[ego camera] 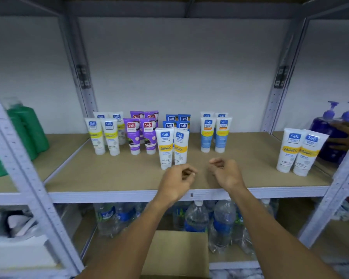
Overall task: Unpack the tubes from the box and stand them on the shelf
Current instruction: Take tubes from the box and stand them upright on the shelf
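Note:
Groups of tubes stand upright on the tan shelf board (117,174): white-and-yellow tubes (102,135) at the left, purple tubes (141,133), blue tubes (176,121) behind, and white-and-blue tubes (215,133). Two white tubes with yellow bands (172,148) stand nearest the front, and another pair (299,152) stands at the right end. My left hand (175,182) hovers just below the front pair, fingers loosely curled, holding nothing. My right hand (226,174) is beside it, also curled and empty. The cardboard box (177,252) sits below, between my forearms.
Green bottles (22,133) stand in the left bay. Blue pump bottles (330,125) stand in the right bay, where another person's hand (345,135) touches them. Water bottles (210,218) fill the lower shelf. Grey metal uprights (22,158) frame the bays.

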